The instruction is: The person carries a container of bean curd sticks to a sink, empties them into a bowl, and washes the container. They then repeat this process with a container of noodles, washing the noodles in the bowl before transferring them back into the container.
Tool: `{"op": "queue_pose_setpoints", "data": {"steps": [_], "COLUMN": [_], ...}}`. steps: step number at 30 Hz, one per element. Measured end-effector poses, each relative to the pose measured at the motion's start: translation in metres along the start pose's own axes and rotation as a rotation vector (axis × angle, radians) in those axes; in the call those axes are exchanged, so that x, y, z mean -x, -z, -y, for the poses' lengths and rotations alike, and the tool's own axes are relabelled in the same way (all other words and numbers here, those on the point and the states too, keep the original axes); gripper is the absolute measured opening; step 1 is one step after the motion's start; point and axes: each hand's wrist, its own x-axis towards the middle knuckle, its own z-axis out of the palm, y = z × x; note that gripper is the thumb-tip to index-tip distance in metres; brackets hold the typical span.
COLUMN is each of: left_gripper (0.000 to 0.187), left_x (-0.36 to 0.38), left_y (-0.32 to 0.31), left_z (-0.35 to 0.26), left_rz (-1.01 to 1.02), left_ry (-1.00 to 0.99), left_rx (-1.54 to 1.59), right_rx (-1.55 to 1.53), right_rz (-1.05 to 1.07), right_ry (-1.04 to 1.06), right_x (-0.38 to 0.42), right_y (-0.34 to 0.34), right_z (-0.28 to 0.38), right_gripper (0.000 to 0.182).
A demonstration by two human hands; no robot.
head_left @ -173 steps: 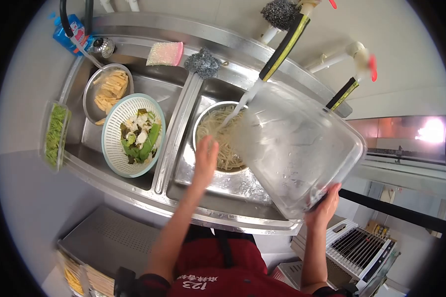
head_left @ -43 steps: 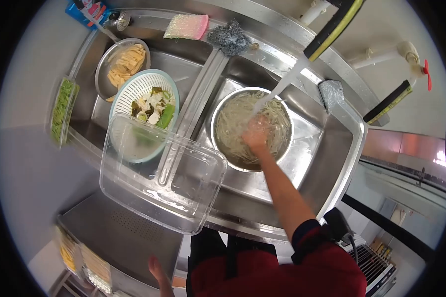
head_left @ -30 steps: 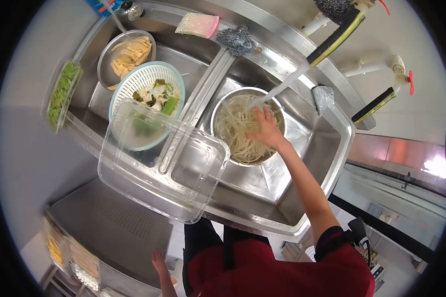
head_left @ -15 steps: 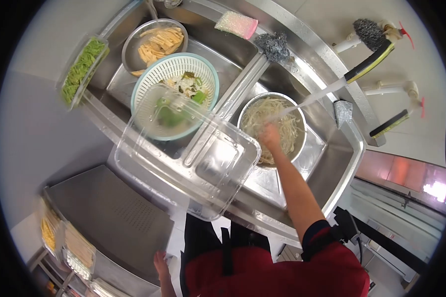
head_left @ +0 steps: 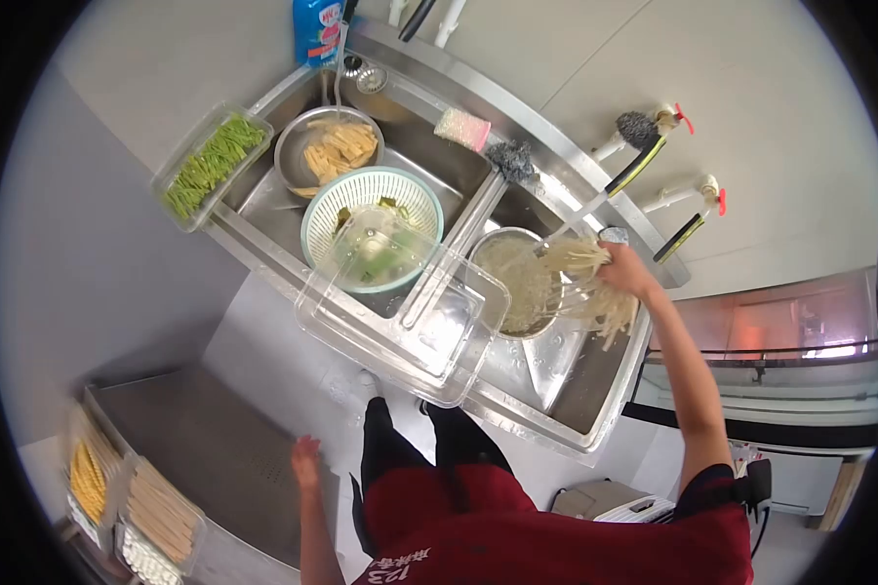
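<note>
Right hand [head_left: 624,275] clenched on dripping noodles [head_left: 595,288] above the metal bowl [head_left: 517,288] — left hand [head_left: 305,450] open, empty

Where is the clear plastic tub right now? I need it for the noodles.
In the head view the clear plastic tub rests across the sink's front rim, left of the metal bowl and overlapping the colander; neither hand touches it.

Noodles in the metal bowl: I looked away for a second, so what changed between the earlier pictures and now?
The right hand, which was stirring inside the metal bowl under the running water, has lifted a bunch of noodles up and to the right of the bowl. The left hand stays low and empty. The clear tub still rests across the sink edge, and the colander of vegetables is unmoved.
</note>
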Motion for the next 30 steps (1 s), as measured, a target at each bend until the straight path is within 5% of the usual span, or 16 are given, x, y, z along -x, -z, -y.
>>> {"op": "queue_pose_setpoints", "data": {"steps": [7, 14, 16, 24, 30], "left_gripper": [0.037, 0.042, 0.041, 0.037, 0.034], "left_x": [-0.002, 0.009, 0.009, 0.005, 0.004], "left_y": [-0.120, -0.169, -0.166, -0.173, -0.170], "left_z": [-0.117, -0.141, -0.140, -0.131, -0.129], "left_rz": [0.181, 0.345, 0.362, 0.329, 0.372], "left_ry": [-0.181, -0.221, -0.214, -0.304, -0.299], "left_rx": [0.132, -0.072, -0.049, -0.134, -0.117], "right_rx": [0.086, 0.069, 0.045, 0.222, 0.256], "right_rz": [0.074, 0.276, 0.316, 0.518, 0.338], "right_ry": [0.043, 0.128, 0.390, 0.596, 0.682], "right_x": [0.037, 0.029, 0.015, -0.054, -0.023], "right_y": [0.084, 0.057, 0.024, -0.182, -0.193], "right_z": [0.126, 0.232, 0.239, 0.199, 0.159], "right_gripper": [0.029, 0.034, 0.035, 0.054, 0.057]}}
